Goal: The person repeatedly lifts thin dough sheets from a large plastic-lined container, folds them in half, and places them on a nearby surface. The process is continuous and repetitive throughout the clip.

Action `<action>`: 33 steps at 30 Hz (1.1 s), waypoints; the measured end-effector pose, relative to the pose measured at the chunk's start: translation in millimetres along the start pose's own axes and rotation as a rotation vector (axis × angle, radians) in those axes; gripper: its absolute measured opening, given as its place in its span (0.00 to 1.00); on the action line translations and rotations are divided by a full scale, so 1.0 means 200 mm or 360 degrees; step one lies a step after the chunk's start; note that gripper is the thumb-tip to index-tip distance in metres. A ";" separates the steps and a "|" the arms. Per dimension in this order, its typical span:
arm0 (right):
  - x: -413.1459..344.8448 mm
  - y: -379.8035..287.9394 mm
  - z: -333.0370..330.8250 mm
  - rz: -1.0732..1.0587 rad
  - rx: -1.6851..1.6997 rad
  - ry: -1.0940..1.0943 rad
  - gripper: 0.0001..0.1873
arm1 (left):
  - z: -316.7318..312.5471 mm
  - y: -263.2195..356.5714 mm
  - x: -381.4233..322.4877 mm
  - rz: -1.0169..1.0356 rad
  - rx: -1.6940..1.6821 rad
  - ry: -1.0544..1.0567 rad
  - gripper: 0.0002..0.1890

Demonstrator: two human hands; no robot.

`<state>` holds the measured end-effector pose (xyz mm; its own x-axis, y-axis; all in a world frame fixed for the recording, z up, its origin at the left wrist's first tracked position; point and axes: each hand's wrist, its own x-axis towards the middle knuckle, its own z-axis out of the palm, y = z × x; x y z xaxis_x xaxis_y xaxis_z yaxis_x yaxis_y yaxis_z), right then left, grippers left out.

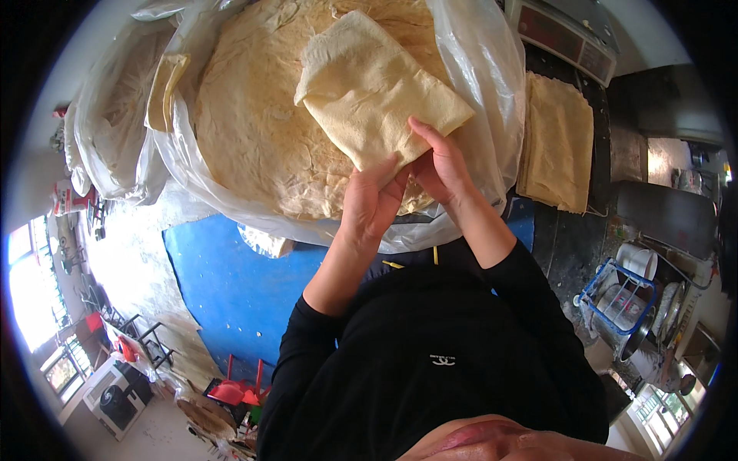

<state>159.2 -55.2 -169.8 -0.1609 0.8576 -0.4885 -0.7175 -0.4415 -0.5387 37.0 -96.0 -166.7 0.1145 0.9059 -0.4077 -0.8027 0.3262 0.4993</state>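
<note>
A folded, pale cream sheet (375, 92) of what looks like thin dough or tofu skin is held over a broad pile of similar sheets (248, 127). My left hand (372, 199) pinches the sheet's near edge, thumb on top. On the near right corner, my right hand (441, 164) has its thumb on the upper face and its fingers underneath. The sheet's far end rests on or just above the pile; which one I cannot tell. Clear plastic wrapping (478, 75) surrounds the pile.
A stack of folded sheets (556, 141) lies on the dark surface at right, below a scale (565, 34). Another plastic bag (124, 109) stands at left, near a small folded piece (166, 92). Blue sheeting (248, 276) covers the floor. A blue-framed cart (620, 297) is farther right.
</note>
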 end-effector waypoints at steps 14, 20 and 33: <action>-0.57 -0.76 -0.31 -0.0768 -0.0412 0.0139 0.22 | 0.58 0.13 0.71 0.0026 0.0553 -0.0217 0.12; -0.72 -1.28 -0.64 -0.1354 -0.0196 0.0057 0.21 | 1.51 -0.33 1.08 -0.0091 0.0259 -0.1306 0.17; -0.47 -1.21 -1.53 -0.0583 0.0375 0.0429 0.23 | 1.25 -1.32 1.32 -0.0472 0.1393 -0.0366 0.15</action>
<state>555.7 -110.1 -202.9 0.2878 0.8328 -0.4728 -0.8323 -0.0267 -0.5536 425.9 124.7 -215.4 0.4305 0.7542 -0.4959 -0.0101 0.5534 0.8329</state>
